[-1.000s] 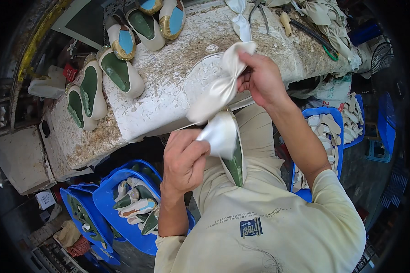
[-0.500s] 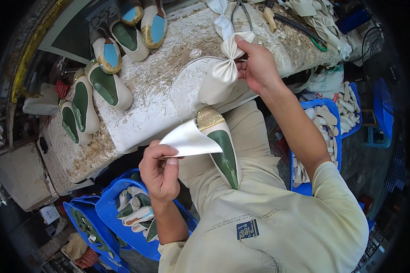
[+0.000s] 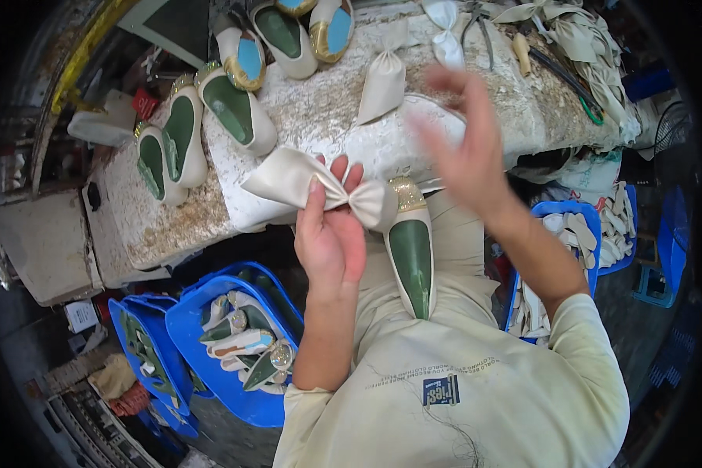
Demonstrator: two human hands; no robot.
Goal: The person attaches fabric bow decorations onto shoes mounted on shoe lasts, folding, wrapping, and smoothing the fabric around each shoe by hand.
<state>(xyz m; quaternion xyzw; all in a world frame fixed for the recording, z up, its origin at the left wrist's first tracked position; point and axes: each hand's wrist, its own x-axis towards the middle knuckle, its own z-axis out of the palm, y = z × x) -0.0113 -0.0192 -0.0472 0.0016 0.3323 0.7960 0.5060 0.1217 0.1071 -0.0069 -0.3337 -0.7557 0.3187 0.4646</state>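
Observation:
A cream fabric bow (image 3: 292, 178), gathered at its middle, is in my left hand (image 3: 331, 234). Thumb and fingers close on it near the knot, and its right end covers part of a shoe's toe. That shoe (image 3: 410, 253), cream with a glittery gold toe and green insole, rests on my lap. My right hand (image 3: 472, 132) is in the air above the bench's front edge, blurred, its fingers apart with nothing visible between them. Just left of it a second cream bow (image 3: 384, 84) lies on the bench, and a white bow (image 3: 445, 35) lies farther back.
The stained bench (image 3: 171, 242) carries several matching shoes (image 3: 234, 111) at left. A tool with a wooden handle (image 3: 521, 54) and a pile of cream fabric pieces (image 3: 581, 39) sit at back right. Blue bins (image 3: 242, 402) of shoes stand lower left; another blue bin (image 3: 593, 226) holds cream pieces at right.
My right hand has let go of a cream bow, which now lies on the bench. My left hand has moved up and right with its bow, now beside the shoe's toe. The view has shifted.

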